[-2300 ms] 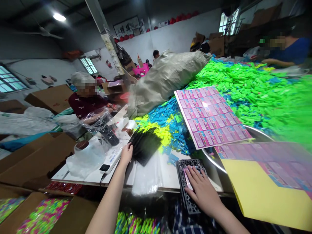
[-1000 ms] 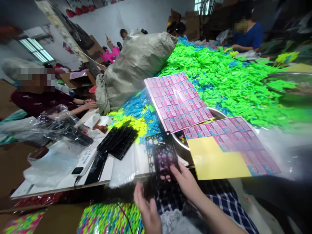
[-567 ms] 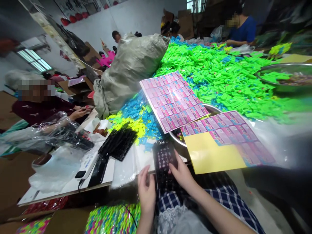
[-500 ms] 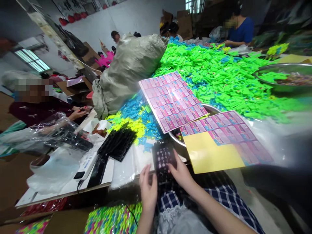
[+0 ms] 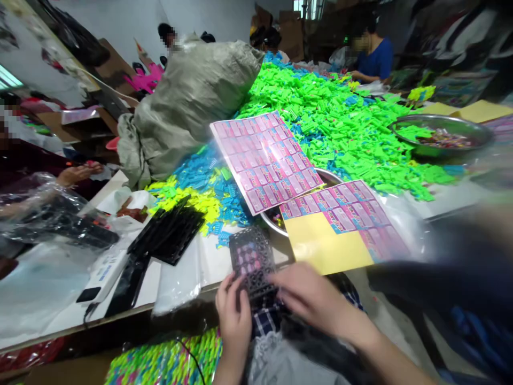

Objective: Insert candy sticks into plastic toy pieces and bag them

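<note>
A black perforated tray (image 5: 250, 256) with rows of small pink pieces leans at the table's front edge, partly over my lap. My left hand (image 5: 234, 307) is at its lower left edge, fingers apart and resting against it. At the tray's lower right, my right hand (image 5: 304, 294) is blurred, its fingertips near or on the edge; whether they hold anything cannot be made out. Just behind lie a pink printed sticker sheet (image 5: 266, 160) and a second sheet with a bare yellow part (image 5: 328, 243), both over a metal bowl (image 5: 274, 222).
Green pieces (image 5: 320, 117) are heaped across the table, with blue and yellow ones nearer. A grey sack (image 5: 188, 101) stands behind. Black trays (image 5: 172, 230), a white device (image 5: 106, 272) and plastic bags lie left. Another bowl (image 5: 443, 136) is right. A person's hands (image 5: 80, 171) show at left.
The view has turned right, so the scene sits further left. My right hand has shifted down along the tray's right edge, off the pink pieces. My left hand stays at the left edge.
</note>
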A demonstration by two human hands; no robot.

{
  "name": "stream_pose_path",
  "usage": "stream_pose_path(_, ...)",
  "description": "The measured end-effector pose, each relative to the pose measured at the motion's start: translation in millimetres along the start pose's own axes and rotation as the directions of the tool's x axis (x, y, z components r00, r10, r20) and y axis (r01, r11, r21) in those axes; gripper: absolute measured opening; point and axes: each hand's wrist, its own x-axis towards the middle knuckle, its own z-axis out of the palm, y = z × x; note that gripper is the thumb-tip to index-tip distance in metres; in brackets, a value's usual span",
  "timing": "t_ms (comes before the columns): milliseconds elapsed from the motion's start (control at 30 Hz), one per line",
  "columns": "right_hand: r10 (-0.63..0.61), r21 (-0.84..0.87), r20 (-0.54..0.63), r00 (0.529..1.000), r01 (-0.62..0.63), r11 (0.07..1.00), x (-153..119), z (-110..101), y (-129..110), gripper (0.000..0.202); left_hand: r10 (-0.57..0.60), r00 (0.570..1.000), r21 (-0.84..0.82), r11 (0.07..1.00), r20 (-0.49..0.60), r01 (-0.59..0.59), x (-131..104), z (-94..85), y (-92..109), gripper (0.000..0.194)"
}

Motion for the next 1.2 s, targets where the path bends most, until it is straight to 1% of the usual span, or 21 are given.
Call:
stream_pose_path(33, 0.033, -0.055, -0.064, 0.997, -0.036, 0.998, -4, -14, 19, 0.036, 0.043, 0.999, -0.035, 0.998, 0.0, -0.043, -3, -0.7, 7, 0.025)
stream_pose_path(67, 0.085, -0.139, -0.172, 0.981, -0.11, 0.984, -9, -27, 42, 0.034, 0.085, 0.996, -0.076, 0.994, 0.012, -0.084, -7, -0.6, 14, 0.022)
stream_pose_path(100, 0.127, -0.228, -0.237, 0.963, -0.182, 0.957, -13, -38, 65, 0.034, 0.12, 0.992, -0.118, 0.986, 0.03, -0.115, -11, 0.5, 21, 0.021)
stream_pose_path(133, 0.157, -0.298, -0.252, 0.955, -0.231, 0.926, -17, -47, 87, 0.035, 0.145, 0.988, -0.153, 0.979, 0.053, -0.136, -15, 2.2, 27, 0.021)
stream_pose_path(200, 0.2, -0.357, -0.204, 0.958, -0.263, 0.896, -26, -58, 125, 0.039, 0.186, 0.976, -0.208, 0.965, 0.11, -0.161, -22, 6.6, 39, 0.023)
stream_pose_path(233, 0.213, -0.362, -0.169, 0.962, -0.261, 0.895, -30, -61, 139, 0.04, 0.206, 0.969, -0.23, 0.958, 0.137, -0.172, -24, 8.9, 44, 0.024)
stream_pose_path(300, 0.211, -0.339, -0.124, 0.97, -0.241, 0.909, -35, -64, 156, 0.041, 0.238, 0.956, -0.267, 0.945, 0.171, -0.188, -27, 12.6, 52, 0.025)
stream_pose_path(400, 0.167, -0.28, -0.133, 0.977, -0.199, 0.939, -35, -66, 163, 0.036, 0.254, 0.95, -0.302, 0.934, 0.182, -0.192, -27, 15.6, 56, 0.026)
stream_pose_path(533, 0.123, -0.215, -0.173, 0.977, -0.159, 0.964, -31, -69, 166, 0.028, 0.23, 0.957, -0.308, 0.936, 0.178, -0.168, -23, 16.5, 51, 0.026)
stream_pose_path(633, 0.102, -0.218, -0.18, 0.978, -0.141, 0.966, -31, -70, 169, 0.026, 0.187, 0.965, -0.317, 0.941, 0.185, -0.122, -21, 16.3, 48, 0.025)
stream_pose_path(733, 0.089, -0.256, -0.157, 0.984, -0.128, 0.958, -34, -70, 170, 0.026, 0.172, 0.966, -0.336, 0.937, 0.194, -0.099, -17, 16.8, 50, 0.025)
stream_pose_path(800, 0.091, -0.289, -0.143, 0.986, -0.129, 0.949, -35, -70, 168, 0.027, 0.185, 0.96, -0.355, 0.929, 0.212, -0.1, -15, 18.3, 53, 0.025)
stream_pose_path(900, 0.099, -0.329, -0.157, 0.983, -0.146, 0.933, -36, -69, 164, 0.026, 0.227, 0.94, -0.397, 0.911, 0.255, -0.112, -14, 22.6, 58, 0.026)
stream_pose_path(1033, 0.146, -0.311, -0.189, 0.971, -0.2, 0.929, -36, -70, 159, 0.026, 0.287, 0.911, -0.469, 0.875, 0.296, -0.123, -17, 29.5, 62, 0.028)
stream_pose_path(1133, 0.166, -0.283, -0.151, 0.974, -0.204, 0.937, -35, -72, 160, 0.024, 0.293, 0.905, -0.466, 0.876, 0.308, -0.125, -18, 33.1, 63, 0.028)
stream_pose_path(1200, 0.151, -0.294, -0.116, 0.982, -0.18, 0.939, -34, -73, 161, 0.026, 0.317, 0.897, -0.431, 0.887, 0.307, -0.166, -13, 35.6, 67, 0.028)
